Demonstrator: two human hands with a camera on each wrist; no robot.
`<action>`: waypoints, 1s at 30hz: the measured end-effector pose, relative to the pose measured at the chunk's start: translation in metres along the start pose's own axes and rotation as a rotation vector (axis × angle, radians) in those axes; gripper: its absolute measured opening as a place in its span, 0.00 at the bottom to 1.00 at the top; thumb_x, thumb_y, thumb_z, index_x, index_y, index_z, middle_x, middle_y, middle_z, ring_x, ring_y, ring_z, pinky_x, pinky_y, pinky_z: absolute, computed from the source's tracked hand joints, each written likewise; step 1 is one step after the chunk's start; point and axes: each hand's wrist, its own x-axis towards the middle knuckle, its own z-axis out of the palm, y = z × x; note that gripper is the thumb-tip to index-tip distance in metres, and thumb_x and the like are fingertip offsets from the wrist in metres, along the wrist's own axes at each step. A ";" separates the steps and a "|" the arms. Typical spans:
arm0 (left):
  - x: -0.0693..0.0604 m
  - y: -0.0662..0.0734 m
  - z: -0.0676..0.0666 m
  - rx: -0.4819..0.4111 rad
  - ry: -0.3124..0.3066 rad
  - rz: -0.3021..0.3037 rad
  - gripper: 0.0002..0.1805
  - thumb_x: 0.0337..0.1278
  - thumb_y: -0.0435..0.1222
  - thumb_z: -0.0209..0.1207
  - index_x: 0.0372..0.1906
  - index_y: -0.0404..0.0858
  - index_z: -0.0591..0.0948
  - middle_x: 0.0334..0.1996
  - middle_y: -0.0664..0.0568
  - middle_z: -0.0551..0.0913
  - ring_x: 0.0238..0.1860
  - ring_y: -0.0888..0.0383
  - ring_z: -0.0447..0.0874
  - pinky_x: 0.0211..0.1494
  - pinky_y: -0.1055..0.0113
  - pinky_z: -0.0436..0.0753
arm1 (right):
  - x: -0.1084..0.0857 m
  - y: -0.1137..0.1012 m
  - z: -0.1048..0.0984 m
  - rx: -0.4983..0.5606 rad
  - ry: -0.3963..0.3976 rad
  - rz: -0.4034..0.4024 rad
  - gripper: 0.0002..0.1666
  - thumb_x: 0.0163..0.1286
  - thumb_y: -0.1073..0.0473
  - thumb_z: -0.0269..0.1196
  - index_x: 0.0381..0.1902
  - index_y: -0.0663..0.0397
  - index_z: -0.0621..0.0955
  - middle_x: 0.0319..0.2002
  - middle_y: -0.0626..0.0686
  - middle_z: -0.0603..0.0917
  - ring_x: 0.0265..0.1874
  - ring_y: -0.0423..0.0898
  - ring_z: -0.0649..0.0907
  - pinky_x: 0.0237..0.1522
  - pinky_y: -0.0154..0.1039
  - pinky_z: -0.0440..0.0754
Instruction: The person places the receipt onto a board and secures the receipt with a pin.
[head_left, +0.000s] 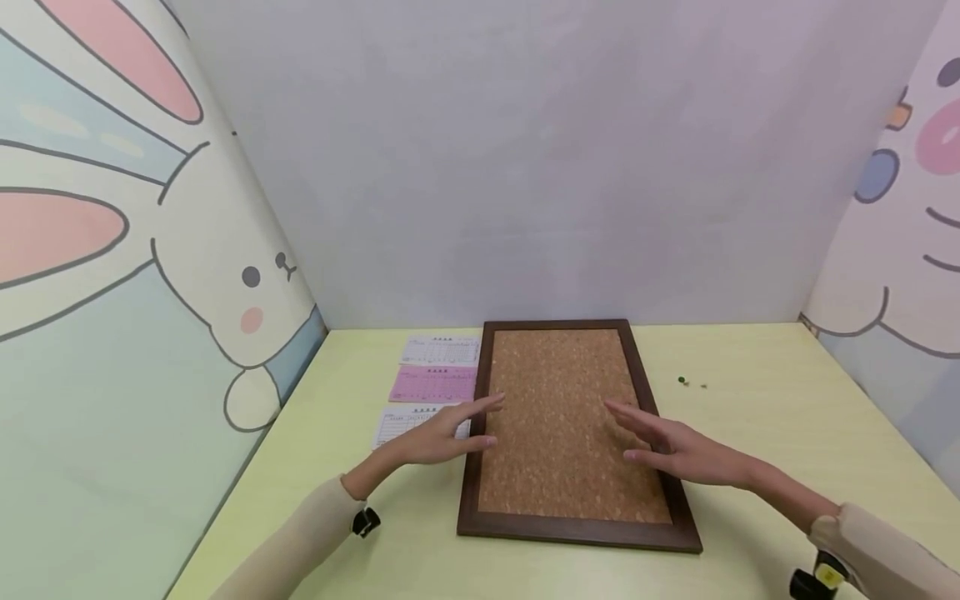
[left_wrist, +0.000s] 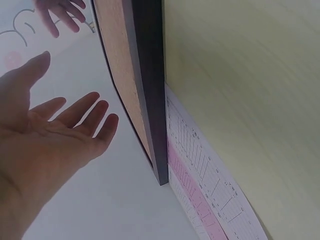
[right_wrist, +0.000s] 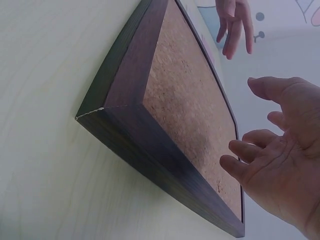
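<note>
A cork board in a dark brown wooden frame lies flat on the table. Over its left edge hovers my left hand, fingers extended and holding nothing. My right hand is above the board's right edge, its fingers also loosely straight and its palm turned inward. Both wrist views show a gap between each hand, left and right, and the board. Printed paper slips lie along the board's left side: a white one, a pink one and another white one, partly hidden by my left hand.
Several tiny green and metallic pieces, perhaps pushpins, lie on the table right of the board. The pale yellow table meets a grey back wall. Side walls with cartoon drawings stand to the left and right.
</note>
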 end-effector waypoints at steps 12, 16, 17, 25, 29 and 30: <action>0.000 -0.004 0.003 -0.046 0.000 0.046 0.32 0.78 0.42 0.54 0.80 0.40 0.61 0.75 0.40 0.69 0.76 0.45 0.67 0.76 0.41 0.66 | 0.000 0.010 -0.005 0.043 -0.017 0.002 0.40 0.81 0.61 0.53 0.83 0.56 0.49 0.78 0.78 0.47 0.71 0.18 0.59 0.66 0.25 0.71; 0.000 -0.009 0.003 -0.090 -0.009 0.051 0.32 0.78 0.40 0.53 0.79 0.37 0.61 0.74 0.38 0.69 0.75 0.43 0.69 0.71 0.40 0.71 | -0.001 0.013 -0.007 0.067 -0.012 -0.003 0.39 0.81 0.62 0.52 0.82 0.60 0.49 0.77 0.79 0.48 0.71 0.19 0.61 0.65 0.24 0.72; 0.000 -0.011 0.002 -0.100 -0.011 0.050 0.31 0.78 0.39 0.53 0.79 0.36 0.61 0.74 0.38 0.70 0.74 0.42 0.69 0.70 0.40 0.73 | -0.001 0.014 -0.007 0.077 -0.013 0.003 0.40 0.82 0.62 0.52 0.82 0.62 0.49 0.77 0.79 0.48 0.71 0.19 0.62 0.64 0.24 0.72; 0.001 -0.024 -0.010 -0.189 -0.015 -0.023 0.29 0.79 0.40 0.52 0.77 0.34 0.65 0.72 0.40 0.73 0.72 0.43 0.72 0.71 0.49 0.75 | -0.010 0.027 -0.017 0.145 0.016 0.107 0.40 0.82 0.61 0.52 0.82 0.62 0.48 0.77 0.76 0.52 0.70 0.26 0.70 0.60 0.22 0.74; 0.001 -0.036 -0.023 -0.239 0.036 -0.102 0.29 0.79 0.43 0.52 0.76 0.36 0.67 0.70 0.41 0.76 0.71 0.44 0.74 0.70 0.48 0.75 | -0.010 0.030 -0.021 0.201 0.004 0.120 0.39 0.82 0.62 0.51 0.82 0.61 0.47 0.77 0.76 0.53 0.70 0.29 0.72 0.60 0.23 0.75; 0.002 -0.041 -0.026 -0.261 0.054 -0.115 0.29 0.79 0.43 0.52 0.76 0.36 0.67 0.69 0.40 0.77 0.70 0.43 0.74 0.70 0.46 0.75 | -0.010 0.030 -0.021 0.212 -0.004 0.120 0.39 0.82 0.62 0.51 0.82 0.61 0.46 0.77 0.76 0.53 0.70 0.29 0.72 0.61 0.23 0.75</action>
